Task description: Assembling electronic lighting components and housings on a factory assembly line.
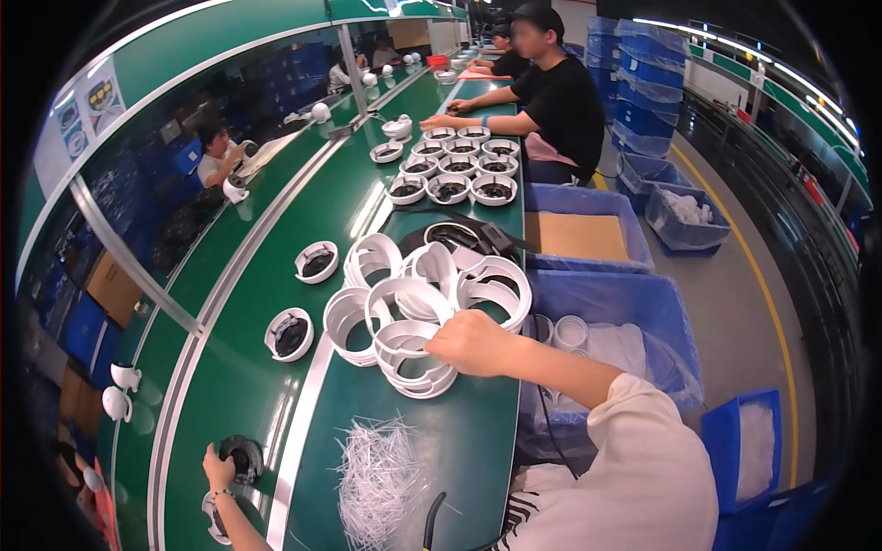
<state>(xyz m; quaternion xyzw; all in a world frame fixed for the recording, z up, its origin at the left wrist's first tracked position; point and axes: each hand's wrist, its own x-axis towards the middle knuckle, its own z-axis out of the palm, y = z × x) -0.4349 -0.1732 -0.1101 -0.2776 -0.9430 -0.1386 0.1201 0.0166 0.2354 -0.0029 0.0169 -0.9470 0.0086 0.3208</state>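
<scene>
My right hand [473, 342] is closed on the edge of a white plastic ring [411, 285], at the front of several stacks of such rings [349, 308] on the green bench. Far to the left, my left hand [219, 468] has its fingers around the side of a black round part [243, 458] above the belt. Close below that hand sits a white housing [215, 516], partly hidden by my wrist. Two white housings with black insides, one nearer [289, 334] and one farther [317, 263], lie left of the stacks.
A heap of thin clear strips [377, 482] lies on the bench near me. Beyond the stacks stand rows of filled white housings [450, 188]. Blue lined bins [611, 285] line the bench's right side. A co-worker in black [560, 101] sits farther along. A metal rail [230, 262] borders the belt.
</scene>
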